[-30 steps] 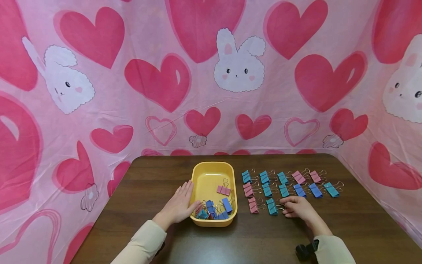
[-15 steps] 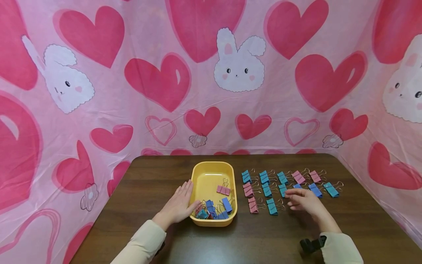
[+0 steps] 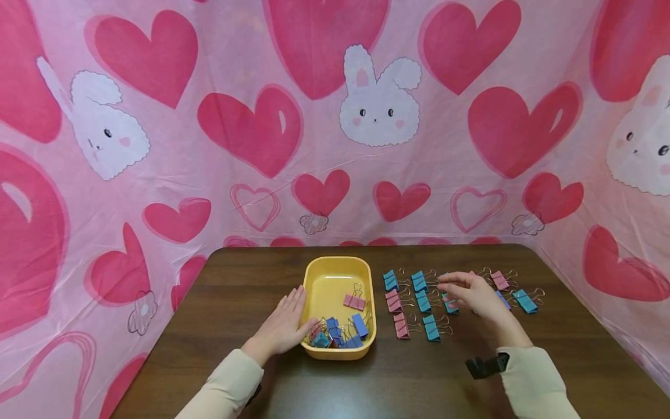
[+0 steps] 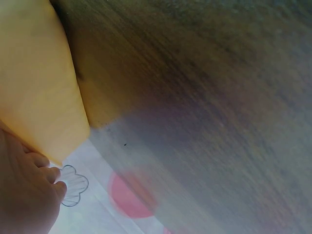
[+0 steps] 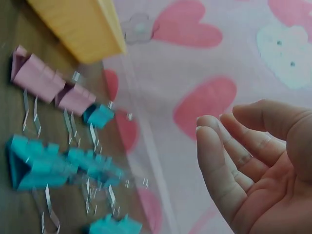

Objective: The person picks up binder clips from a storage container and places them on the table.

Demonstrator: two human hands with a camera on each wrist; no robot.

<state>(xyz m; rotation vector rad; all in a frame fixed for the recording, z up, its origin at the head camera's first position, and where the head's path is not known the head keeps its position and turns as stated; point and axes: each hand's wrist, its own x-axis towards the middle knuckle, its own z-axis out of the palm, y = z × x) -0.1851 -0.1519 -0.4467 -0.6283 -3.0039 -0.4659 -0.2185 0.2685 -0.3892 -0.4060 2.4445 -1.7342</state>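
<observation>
My left hand [image 3: 280,323] rests against the left side of a yellow tray [image 3: 337,260], its fingers straight along the outer wall and the thumb over the rim. Inside lie a pink binder clip [image 3: 354,301] and a heap of mostly blue binder clips [image 3: 335,330] near the front. Holding nothing, my right hand [image 3: 478,297] hovers over rows of binder clips, its fingers loosely bent. It partly hides a teal binder clip [image 3: 450,304] and some others. The right wrist view shows bare space between the thumb and fingers of the right hand [image 5: 263,161].
Left of the right hand, a teal binder clip [image 3: 431,329] and a pink binder clip [image 3: 401,326] form the nearest row. Another teal clip [image 3: 526,301] lies at the far right. Behind the dark wooden table [image 3: 251,273] hangs a pink heart-print cloth [image 3: 335,145].
My right hand has moved from beside the nearest row's teal clip, away from me, to above the farther rows. The left hand and the tray have stayed put.
</observation>
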